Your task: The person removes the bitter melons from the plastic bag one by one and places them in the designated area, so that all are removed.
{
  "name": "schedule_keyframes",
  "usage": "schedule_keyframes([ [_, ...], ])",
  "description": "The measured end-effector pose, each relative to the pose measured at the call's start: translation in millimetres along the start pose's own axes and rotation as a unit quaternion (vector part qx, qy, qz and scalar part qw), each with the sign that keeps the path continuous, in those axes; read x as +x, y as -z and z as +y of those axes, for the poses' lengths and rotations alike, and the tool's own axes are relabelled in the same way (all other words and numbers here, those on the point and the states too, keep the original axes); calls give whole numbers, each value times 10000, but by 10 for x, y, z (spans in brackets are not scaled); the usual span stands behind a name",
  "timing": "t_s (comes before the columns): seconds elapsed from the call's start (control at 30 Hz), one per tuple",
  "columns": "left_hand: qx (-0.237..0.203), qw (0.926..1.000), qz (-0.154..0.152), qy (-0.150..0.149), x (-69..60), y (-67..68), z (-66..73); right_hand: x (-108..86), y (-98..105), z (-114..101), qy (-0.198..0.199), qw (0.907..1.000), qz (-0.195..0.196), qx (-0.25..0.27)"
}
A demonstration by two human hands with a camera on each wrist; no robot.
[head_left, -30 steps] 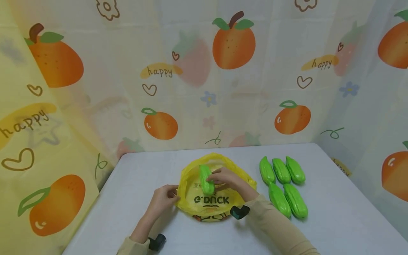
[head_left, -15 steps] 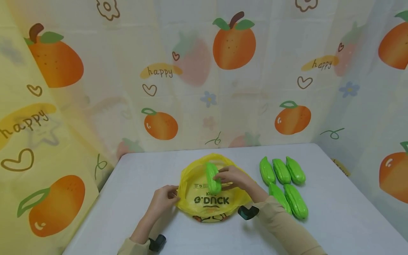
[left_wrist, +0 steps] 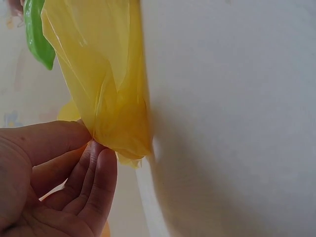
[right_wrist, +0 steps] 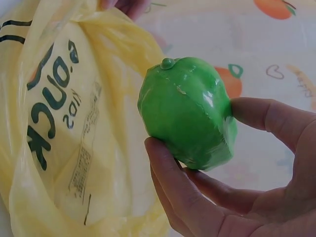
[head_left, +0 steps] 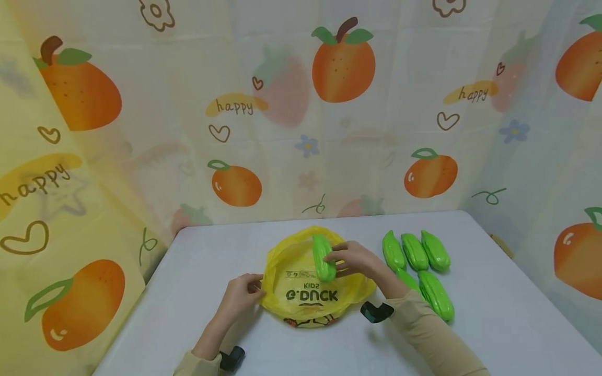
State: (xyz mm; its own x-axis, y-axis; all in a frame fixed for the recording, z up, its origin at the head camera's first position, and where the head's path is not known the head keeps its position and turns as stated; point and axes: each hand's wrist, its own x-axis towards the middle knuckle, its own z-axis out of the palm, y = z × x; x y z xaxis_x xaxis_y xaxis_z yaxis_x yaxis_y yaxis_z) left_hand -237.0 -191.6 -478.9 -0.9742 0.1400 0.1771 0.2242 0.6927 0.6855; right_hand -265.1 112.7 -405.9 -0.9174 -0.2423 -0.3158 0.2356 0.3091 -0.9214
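A yellow plastic bag [head_left: 276, 261] with duck lettering lies mouth-up on the table. My left hand [head_left: 241, 293] pinches its left edge between thumb and fingers; the left wrist view shows the gathered film [left_wrist: 111, 123] at the fingertips. Over the bag's mouth, my right hand [head_left: 355, 259] holds a glossy green toy bitter melon [head_left: 322, 259] near upright. In the right wrist view, thumb and fingers grip that ribbed melon [right_wrist: 190, 113] from both sides, its stubbed end facing the camera. The melon is apart from the bag's printed inner wall [right_wrist: 64, 108].
Several more green melons [head_left: 415, 251] lie in two rows on the right of the white table [head_left: 207, 250]; the right forearm [head_left: 418, 324] partly covers one. A curtain printed with oranges [head_left: 263, 141] hangs behind and at both sides.
My right hand has carried the melon rightward and slightly up across the bag's mouth. My left hand stays in place on the bag's edge.
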Motion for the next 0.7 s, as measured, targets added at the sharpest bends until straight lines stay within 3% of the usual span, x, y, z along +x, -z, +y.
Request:
schedule_keyframes([
  [0.7,41,10000,5,-22,2,-2,-9,-197,332,24,114,9998,161,-32],
])
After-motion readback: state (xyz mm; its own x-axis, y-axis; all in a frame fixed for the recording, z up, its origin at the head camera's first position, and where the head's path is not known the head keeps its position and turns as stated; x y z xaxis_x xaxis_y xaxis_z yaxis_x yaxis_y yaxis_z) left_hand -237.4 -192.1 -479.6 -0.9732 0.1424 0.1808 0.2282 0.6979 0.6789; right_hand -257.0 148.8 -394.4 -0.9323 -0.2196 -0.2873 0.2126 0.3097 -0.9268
